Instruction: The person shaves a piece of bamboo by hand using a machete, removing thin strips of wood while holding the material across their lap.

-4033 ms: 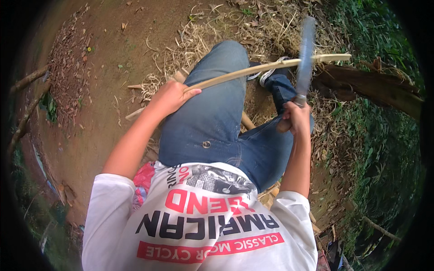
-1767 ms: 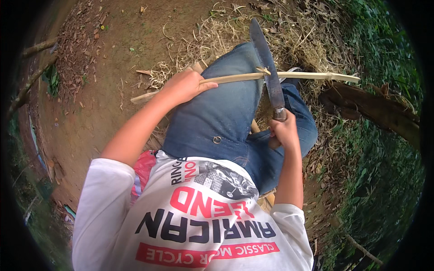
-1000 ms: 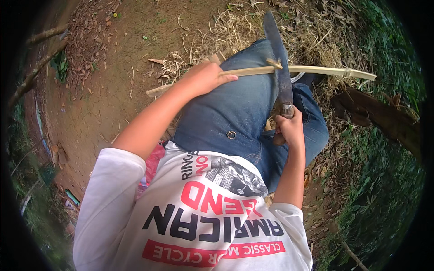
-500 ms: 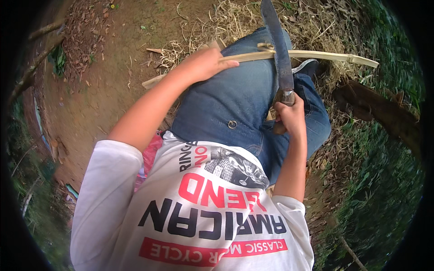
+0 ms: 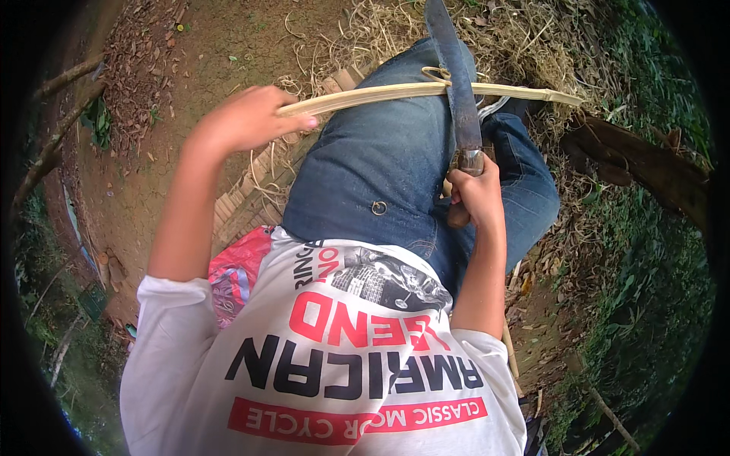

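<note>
A long pale bamboo strip [image 5: 365, 94] lies across my jeans-covered leg, bowed slightly upward. My left hand [image 5: 247, 120] is closed round its left end, with the thumb along the near side. In my right hand [image 5: 479, 186] is the handle of a machete [image 5: 459, 99], its long dark blade pointing away from me. The blade crosses over the strip and touches or nearly touches it. A thin curled shaving [image 5: 436, 74] stands up right beside the blade. Another small ring-shaped shaving [image 5: 379, 207] rests on my jeans [image 5: 365, 167].
Split bamboo pieces [image 5: 247, 194] lie on the ground at my left, near a pink plastic bag [image 5: 239, 266]. Piled shavings [image 5: 525, 45] cover the ground beyond my leg. A dark log [image 5: 639, 163] and green plants [image 5: 631, 304] are at the right, and branches [image 5: 57, 114] at the far left.
My left hand has moved left, drawing the bamboo strip left under the machete blade. The strip's right end has shifted left too. My right hand and the machete have moved only slightly left.
</note>
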`<action>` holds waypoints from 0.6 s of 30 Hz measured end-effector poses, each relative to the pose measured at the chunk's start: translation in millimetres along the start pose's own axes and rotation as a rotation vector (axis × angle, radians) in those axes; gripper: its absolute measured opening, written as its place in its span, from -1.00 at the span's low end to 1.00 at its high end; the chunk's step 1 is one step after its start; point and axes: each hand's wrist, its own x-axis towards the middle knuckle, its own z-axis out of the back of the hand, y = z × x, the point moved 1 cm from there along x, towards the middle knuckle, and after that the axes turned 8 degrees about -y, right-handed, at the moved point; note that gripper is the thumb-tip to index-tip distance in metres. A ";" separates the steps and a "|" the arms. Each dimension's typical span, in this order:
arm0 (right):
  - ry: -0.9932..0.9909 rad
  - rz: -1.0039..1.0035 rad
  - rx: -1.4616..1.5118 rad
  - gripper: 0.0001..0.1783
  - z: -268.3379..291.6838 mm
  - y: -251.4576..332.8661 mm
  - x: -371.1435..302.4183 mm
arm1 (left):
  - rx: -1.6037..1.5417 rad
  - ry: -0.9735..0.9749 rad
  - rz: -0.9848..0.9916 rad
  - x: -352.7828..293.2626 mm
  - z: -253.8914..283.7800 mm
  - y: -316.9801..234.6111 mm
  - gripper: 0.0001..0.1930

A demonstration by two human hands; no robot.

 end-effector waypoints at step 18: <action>-0.063 -0.010 -0.046 -0.79 24.2 0.3 4.1 | 0.025 0.061 -0.134 27.9 -39.7 30.5 -0.20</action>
